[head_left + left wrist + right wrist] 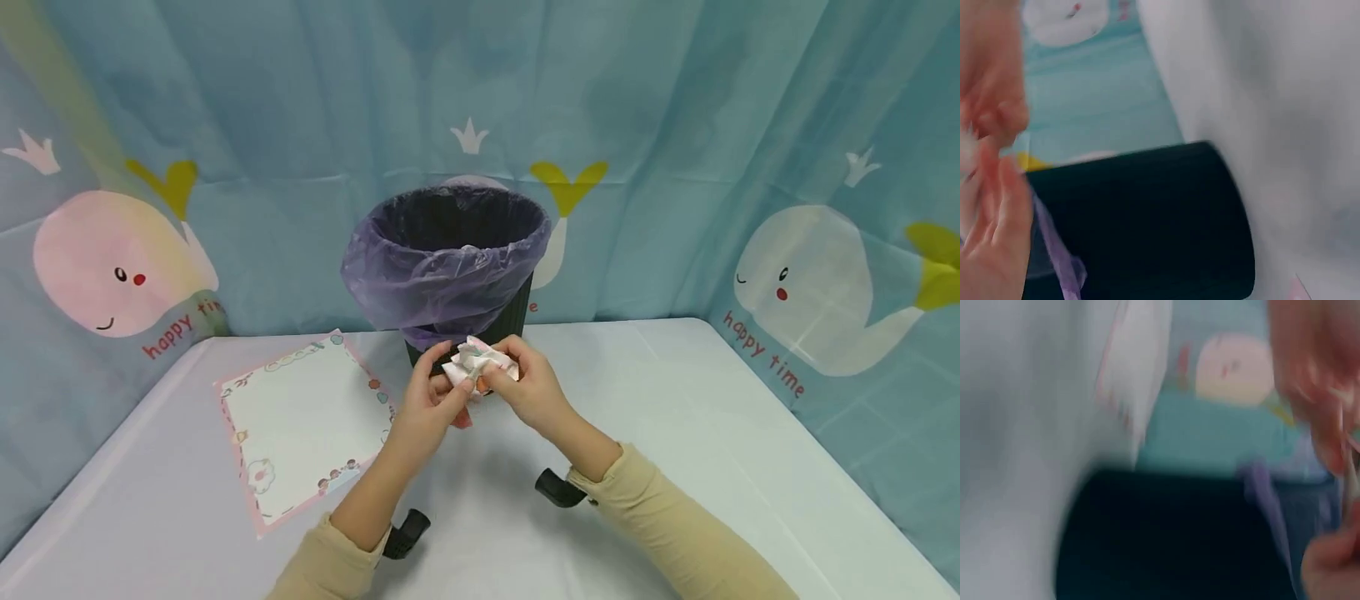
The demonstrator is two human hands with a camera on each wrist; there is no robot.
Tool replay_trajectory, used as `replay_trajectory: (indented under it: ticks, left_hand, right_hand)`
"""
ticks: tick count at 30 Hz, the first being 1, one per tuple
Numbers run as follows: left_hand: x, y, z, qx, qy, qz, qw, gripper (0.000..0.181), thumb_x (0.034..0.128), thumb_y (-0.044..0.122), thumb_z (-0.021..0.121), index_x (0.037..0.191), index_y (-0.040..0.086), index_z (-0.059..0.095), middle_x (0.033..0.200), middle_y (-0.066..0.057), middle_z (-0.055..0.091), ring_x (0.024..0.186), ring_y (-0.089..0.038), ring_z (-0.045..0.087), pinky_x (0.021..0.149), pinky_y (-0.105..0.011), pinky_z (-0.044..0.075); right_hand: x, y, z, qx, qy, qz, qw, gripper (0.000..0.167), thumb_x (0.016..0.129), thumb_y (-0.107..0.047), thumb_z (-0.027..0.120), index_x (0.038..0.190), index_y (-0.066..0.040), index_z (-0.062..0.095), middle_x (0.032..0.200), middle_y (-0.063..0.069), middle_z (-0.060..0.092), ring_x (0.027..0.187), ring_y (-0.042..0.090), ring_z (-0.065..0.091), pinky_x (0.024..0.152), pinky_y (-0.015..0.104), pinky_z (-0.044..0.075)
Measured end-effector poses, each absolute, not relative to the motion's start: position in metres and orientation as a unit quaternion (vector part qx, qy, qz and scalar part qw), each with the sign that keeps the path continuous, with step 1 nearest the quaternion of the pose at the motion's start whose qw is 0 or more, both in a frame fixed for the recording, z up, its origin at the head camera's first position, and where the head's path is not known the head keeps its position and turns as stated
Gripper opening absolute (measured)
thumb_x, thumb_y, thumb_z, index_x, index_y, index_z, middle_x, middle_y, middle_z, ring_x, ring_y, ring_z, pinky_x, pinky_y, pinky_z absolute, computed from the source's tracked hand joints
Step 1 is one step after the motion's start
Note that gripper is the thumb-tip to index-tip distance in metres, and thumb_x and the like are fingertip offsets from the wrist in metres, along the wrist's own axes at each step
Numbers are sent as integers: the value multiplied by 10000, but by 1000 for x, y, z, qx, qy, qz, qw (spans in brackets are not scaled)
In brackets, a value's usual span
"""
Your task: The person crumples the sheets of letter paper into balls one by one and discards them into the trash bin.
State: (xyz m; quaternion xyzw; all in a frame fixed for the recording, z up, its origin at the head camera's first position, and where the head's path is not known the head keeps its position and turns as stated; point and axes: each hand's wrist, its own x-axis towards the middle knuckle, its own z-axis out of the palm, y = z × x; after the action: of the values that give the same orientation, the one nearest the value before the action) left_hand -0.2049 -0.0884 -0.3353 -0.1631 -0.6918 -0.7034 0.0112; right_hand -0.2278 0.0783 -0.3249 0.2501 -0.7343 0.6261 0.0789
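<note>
A crumpled sheet of paper (474,360), white with pink and orange patches, is held between both hands in front of a dark bin. My left hand (431,396) grips its left side with thumb and fingers, and a pinkish bit of the paper shows below. On the other side my right hand (534,387) pinches it, thumb on top. In the left wrist view the left hand (997,231) is at the image edge, the paper mostly cut off. The right wrist view is blurred, with the right hand (1335,559) partly in frame.
The bin (513,317) carries a purple bag (442,287) folded over its rim and stands at the table's back edge. A flat sheet with a pink decorated border (307,425) lies to the left on the white table (712,450). A blue curtain (660,100) hangs behind.
</note>
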Motion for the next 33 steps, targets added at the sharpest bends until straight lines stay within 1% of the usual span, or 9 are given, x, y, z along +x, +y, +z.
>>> replay_trajectory:
  ticks: [4,6,8,11,16,19,22,28,33]
  left_hand:
    - [-205,-90,-331,-142,-716,-684,-8,509,1012,187,504,1430,-18,298,1053,-176,628,856,-235,644,766,-344,536]
    - [-203,-86,-330,-137,-720,-680,-5,463,1027,212,470,1378,-53,321,1062,-187,609,885,-251,637,767,-355,532]
    - [-201,-81,-329,-116,-725,-679,7,424,1040,259,429,1304,-63,347,998,-162,595,820,-228,616,708,-324,519]
    - [-201,-74,-324,-78,-725,-683,28,431,1043,381,353,1177,-26,398,802,-88,566,630,-159,532,562,-257,449]
    - [-206,-68,-318,-61,-706,-703,67,466,1032,455,294,931,32,462,533,-3,445,417,-105,384,418,-214,345]
    - [-210,-68,-317,-70,-700,-702,107,388,1017,359,351,905,10,480,563,-12,446,424,-100,391,413,-213,350]
    - [-212,-69,-316,-80,-713,-685,131,306,986,286,398,930,-1,489,659,-29,468,491,-109,422,443,-226,376]
    - [-217,-66,-315,-80,-679,-718,131,153,929,171,448,936,18,457,602,-7,409,463,-88,380,436,-214,351]
    - [-223,-55,-320,-80,-602,-776,171,48,886,82,415,914,51,392,588,-1,364,426,-63,334,400,-182,311]
  right_hand:
    - [-234,85,-326,322,-777,521,144,233,850,-31,650,1067,33,594,1068,135,562,923,213,528,738,285,470]
    - [-233,86,-327,348,-786,485,159,281,840,-36,681,1103,14,594,1123,159,555,958,243,526,769,309,482]
    - [-230,85,-327,370,-786,472,148,328,845,-42,700,1140,4,562,1132,158,578,956,237,559,771,313,510]
    - [-228,82,-327,396,-777,469,139,393,846,-62,731,1159,3,502,1021,124,598,819,191,567,686,299,516]
    - [-230,78,-325,419,-763,462,169,628,880,-491,670,1152,14,415,1001,139,586,820,189,573,708,312,506]
    - [-234,78,-320,395,-781,448,180,841,811,-751,517,1142,17,429,993,135,581,836,200,556,713,329,496]
    - [-236,80,-315,378,-805,418,184,920,749,-849,446,1090,5,476,943,91,553,815,182,511,677,321,472]
    - [-246,77,-316,410,-772,453,176,738,829,-745,503,961,-21,454,774,60,517,627,113,472,502,248,420]
    - [-255,66,-326,445,-698,474,301,531,922,-554,517,795,-43,448,609,47,475,487,83,412,394,209,347]
